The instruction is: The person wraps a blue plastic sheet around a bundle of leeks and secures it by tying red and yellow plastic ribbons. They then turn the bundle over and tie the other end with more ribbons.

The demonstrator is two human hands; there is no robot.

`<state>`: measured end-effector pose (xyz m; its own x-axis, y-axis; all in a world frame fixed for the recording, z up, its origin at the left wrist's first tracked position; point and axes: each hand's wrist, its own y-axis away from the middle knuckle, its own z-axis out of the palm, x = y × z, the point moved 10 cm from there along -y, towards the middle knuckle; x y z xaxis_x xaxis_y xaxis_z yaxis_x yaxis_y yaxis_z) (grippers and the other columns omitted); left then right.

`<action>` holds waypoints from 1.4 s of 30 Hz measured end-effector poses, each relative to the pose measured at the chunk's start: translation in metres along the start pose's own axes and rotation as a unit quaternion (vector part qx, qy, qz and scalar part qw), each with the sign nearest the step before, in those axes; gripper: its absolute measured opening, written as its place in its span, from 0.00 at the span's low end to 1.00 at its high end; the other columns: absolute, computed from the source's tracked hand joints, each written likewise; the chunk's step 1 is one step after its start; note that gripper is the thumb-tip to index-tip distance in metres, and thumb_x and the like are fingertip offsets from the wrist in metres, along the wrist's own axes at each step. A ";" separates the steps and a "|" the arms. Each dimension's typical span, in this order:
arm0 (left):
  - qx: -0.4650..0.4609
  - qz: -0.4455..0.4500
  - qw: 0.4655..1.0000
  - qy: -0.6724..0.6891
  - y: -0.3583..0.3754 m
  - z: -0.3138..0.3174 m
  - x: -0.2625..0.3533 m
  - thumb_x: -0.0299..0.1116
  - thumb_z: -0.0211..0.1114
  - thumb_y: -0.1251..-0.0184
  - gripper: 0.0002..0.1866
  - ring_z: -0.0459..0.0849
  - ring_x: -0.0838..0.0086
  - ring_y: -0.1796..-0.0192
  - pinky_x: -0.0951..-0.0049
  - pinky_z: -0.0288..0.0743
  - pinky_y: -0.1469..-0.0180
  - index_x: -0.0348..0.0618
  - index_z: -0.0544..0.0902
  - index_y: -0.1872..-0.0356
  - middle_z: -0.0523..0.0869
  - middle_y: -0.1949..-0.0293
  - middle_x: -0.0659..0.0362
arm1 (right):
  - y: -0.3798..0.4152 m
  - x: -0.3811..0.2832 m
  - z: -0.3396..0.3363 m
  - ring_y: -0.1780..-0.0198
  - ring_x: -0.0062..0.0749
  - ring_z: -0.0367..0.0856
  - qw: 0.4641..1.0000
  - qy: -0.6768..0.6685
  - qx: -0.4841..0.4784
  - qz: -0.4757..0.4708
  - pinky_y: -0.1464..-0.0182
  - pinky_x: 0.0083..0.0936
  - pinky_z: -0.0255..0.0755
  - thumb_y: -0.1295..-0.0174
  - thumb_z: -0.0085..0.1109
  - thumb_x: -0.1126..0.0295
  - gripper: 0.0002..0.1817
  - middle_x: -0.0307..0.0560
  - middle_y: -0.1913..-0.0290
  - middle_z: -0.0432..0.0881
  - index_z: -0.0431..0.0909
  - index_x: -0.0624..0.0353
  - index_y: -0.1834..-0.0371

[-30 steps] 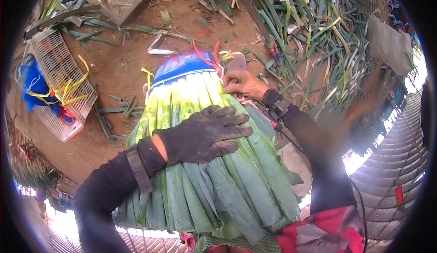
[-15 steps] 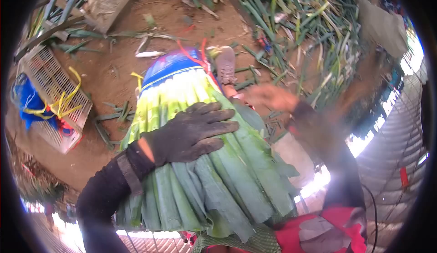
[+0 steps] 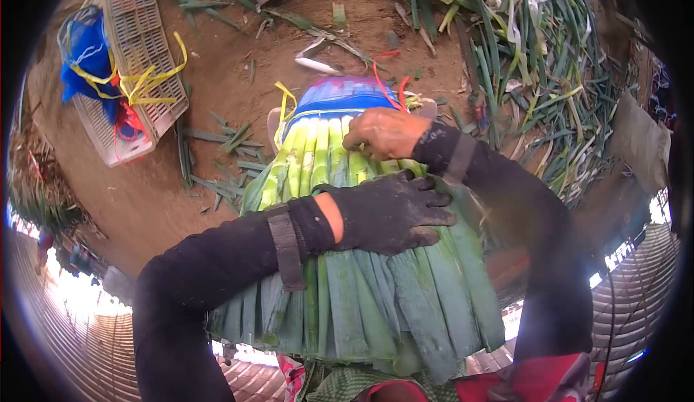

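A broad bunch of leeks (image 3: 347, 286) lies across my lap, pale stems away from me and flat green leaves toward me. Their far ends sit in a blue plastic bag (image 3: 318, 102) with red and yellow ties. My left hand (image 3: 394, 212), in a dark glove, rests palm down across the leeks with its fingers spread. My right hand (image 3: 387, 133) is bare and lies over the pale stems beside the bag's blue edge. Its fingers are curled inward; what they pinch, if anything, is hidden.
At the far left a pale plastic crate (image 3: 141, 48) holds blue bags (image 3: 90, 55) with yellow and red ties. Loose leeks (image 3: 531, 77) are heaped at the far right. Leaf scraps (image 3: 235, 138) litter the dirt floor (image 3: 224, 91).
My right hand has come in from the right, blurred before, onto the stems by the bag. My left hand stays flat on the leeks. The view has shifted, and the crate appears higher.
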<state>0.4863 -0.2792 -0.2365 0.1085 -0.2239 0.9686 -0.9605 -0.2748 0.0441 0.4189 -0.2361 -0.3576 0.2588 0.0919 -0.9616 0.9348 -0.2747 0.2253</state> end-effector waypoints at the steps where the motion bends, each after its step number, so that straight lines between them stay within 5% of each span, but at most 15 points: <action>1: 0.010 0.000 1.000 0.009 0.002 0.000 -0.001 0.42 0.51 0.30 0.22 0.65 0.52 0.32 0.54 0.60 0.33 0.51 0.72 0.37 0.70 0.35 0.51 | -0.013 0.009 0.006 0.62 0.43 0.82 0.999 -0.005 -0.042 0.012 0.60 0.35 0.74 0.53 0.64 0.75 0.15 0.52 0.66 0.83 0.81 0.61 0.59; 3: 0.055 -0.015 0.997 0.046 0.006 -0.006 -0.001 0.40 0.54 0.33 0.19 0.68 0.52 0.34 0.54 0.64 0.36 0.49 0.78 0.44 0.72 0.37 0.52 | -0.023 0.031 0.016 0.71 0.35 0.83 0.985 -0.040 -0.123 0.110 0.68 0.32 0.74 0.53 0.65 0.73 0.10 0.49 0.76 0.83 0.82 0.62 0.66; 7: 0.067 0.021 0.997 0.030 0.006 -0.008 0.004 0.39 0.57 0.38 0.14 0.69 0.53 0.36 0.54 0.67 0.39 0.47 0.82 0.55 0.74 0.39 0.53 | -0.026 0.032 0.024 0.74 0.27 0.81 0.960 -0.109 -0.179 0.185 0.71 0.29 0.72 0.50 0.66 0.72 0.09 0.47 0.79 0.80 0.76 0.65 0.74; 10: 0.103 0.027 0.994 0.033 0.008 -0.011 0.003 0.38 0.58 0.40 0.12 0.70 0.54 0.36 0.53 0.68 0.40 0.46 0.83 0.60 0.75 0.40 0.54 | -0.035 0.026 0.027 0.76 0.30 0.79 0.980 -0.106 -0.142 0.096 0.72 0.31 0.69 0.49 0.64 0.73 0.09 0.47 0.81 0.78 0.74 0.65 0.76; 14: 0.090 0.029 0.995 0.012 0.008 -0.013 0.005 0.38 0.57 0.39 0.13 0.72 0.55 0.38 0.54 0.68 0.40 0.46 0.82 0.56 0.76 0.41 0.52 | -0.034 0.007 0.022 0.74 0.39 0.79 0.993 0.062 -0.094 -0.034 0.69 0.34 0.70 0.48 0.60 0.77 0.05 0.50 0.79 0.77 0.74 0.65 0.71; 17: 0.117 0.018 0.993 0.017 0.006 -0.008 -0.001 0.40 0.55 0.36 0.16 0.73 0.56 0.40 0.56 0.67 0.40 0.45 0.81 0.51 0.76 0.42 0.50 | -0.018 0.002 0.016 0.72 0.42 0.79 0.996 0.086 0.005 -0.021 0.67 0.34 0.72 0.48 0.58 0.79 0.06 0.52 0.76 0.78 0.75 0.65 0.66; 21: 0.089 -0.012 0.995 0.039 0.005 -0.002 -0.006 0.41 0.52 0.32 0.20 0.73 0.56 0.39 0.58 0.64 0.37 0.44 0.78 0.45 0.76 0.42 0.48 | 0.009 0.047 -0.015 0.72 0.44 0.81 0.976 -0.038 0.148 0.153 0.67 0.34 0.74 0.46 0.55 0.79 0.08 0.53 0.76 0.78 0.76 0.64 0.63; 24: 0.092 -0.003 0.995 0.049 0.006 -0.005 -0.005 0.42 0.52 0.32 0.20 0.73 0.56 0.38 0.58 0.63 0.37 0.44 0.77 0.44 0.76 0.41 0.49 | 0.033 0.075 -0.052 0.74 0.43 0.81 0.939 0.010 0.296 0.174 0.69 0.33 0.74 0.43 0.56 0.77 0.06 0.51 0.77 0.79 0.77 0.61 0.62; 25: 0.089 -0.004 0.995 0.042 0.007 -0.005 -0.005 0.42 0.52 0.32 0.20 0.73 0.56 0.39 0.58 0.64 0.37 0.44 0.76 0.43 0.75 0.41 0.49 | 0.040 0.103 -0.048 0.70 0.43 0.81 0.933 0.070 0.231 0.266 0.65 0.35 0.74 0.41 0.59 0.71 0.09 0.49 0.72 0.80 0.78 0.58 0.58; 28: 0.083 -0.010 0.996 0.028 0.007 -0.004 -0.007 0.42 0.52 0.33 0.22 0.72 0.56 0.39 0.59 0.65 0.38 0.44 0.74 0.42 0.74 0.40 0.49 | 0.021 0.106 -0.018 0.64 0.44 0.81 0.941 0.216 0.121 0.229 0.60 0.38 0.74 0.44 0.63 0.63 0.15 0.49 0.66 0.80 0.77 0.54 0.55; 29: 0.083 -0.015 0.996 0.034 0.006 -0.002 -0.006 0.42 0.52 0.33 0.22 0.72 0.56 0.39 0.59 0.65 0.38 0.44 0.74 0.41 0.74 0.39 0.49 | 0.010 0.103 -0.008 0.59 0.47 0.80 0.946 0.172 0.072 0.264 0.56 0.41 0.73 0.48 0.65 0.60 0.19 0.50 0.62 0.79 0.77 0.55 0.55; 36: 0.058 -0.016 0.998 0.019 0.001 -0.005 -0.005 0.43 0.53 0.34 0.22 0.71 0.57 0.38 0.59 0.65 0.37 0.46 0.74 0.41 0.72 0.38 0.52 | -0.036 0.119 0.003 0.63 0.50 0.82 0.933 0.271 0.059 0.228 0.63 0.43 0.76 0.55 0.57 0.75 0.14 0.53 0.67 0.81 0.78 0.58 0.62; 37: 0.067 -0.021 0.997 0.030 0.003 -0.006 -0.005 0.43 0.53 0.34 0.22 0.71 0.57 0.38 0.59 0.65 0.37 0.46 0.74 0.42 0.73 0.38 0.52 | -0.032 0.110 -0.008 0.65 0.51 0.81 0.928 0.295 0.143 0.177 0.66 0.43 0.75 0.56 0.57 0.77 0.14 0.54 0.71 0.81 0.78 0.58 0.62; 40: 0.079 -0.014 0.996 0.046 0.005 -0.008 -0.005 0.42 0.52 0.34 0.21 0.70 0.57 0.36 0.58 0.65 0.37 0.46 0.75 0.43 0.73 0.38 0.52 | -0.015 0.123 -0.007 0.66 0.55 0.81 0.930 0.272 0.051 0.242 0.66 0.46 0.73 0.54 0.54 0.79 0.10 0.58 0.70 0.79 0.74 0.62 0.65; 42: 0.073 -0.006 0.996 0.042 0.006 -0.008 -0.005 0.43 0.51 0.32 0.21 0.69 0.57 0.35 0.58 0.63 0.36 0.46 0.75 0.43 0.74 0.38 0.52 | -0.010 0.107 -0.013 0.67 0.56 0.80 0.936 0.238 0.122 0.228 0.66 0.47 0.73 0.54 0.54 0.78 0.11 0.57 0.70 0.79 0.74 0.61 0.65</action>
<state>0.4775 -0.2722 -0.2386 0.0926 -0.1415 0.9856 -0.9113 -0.4108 0.0266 0.4408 -0.2114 -0.4611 0.7502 0.3129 -0.5825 0.6332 -0.5937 0.4965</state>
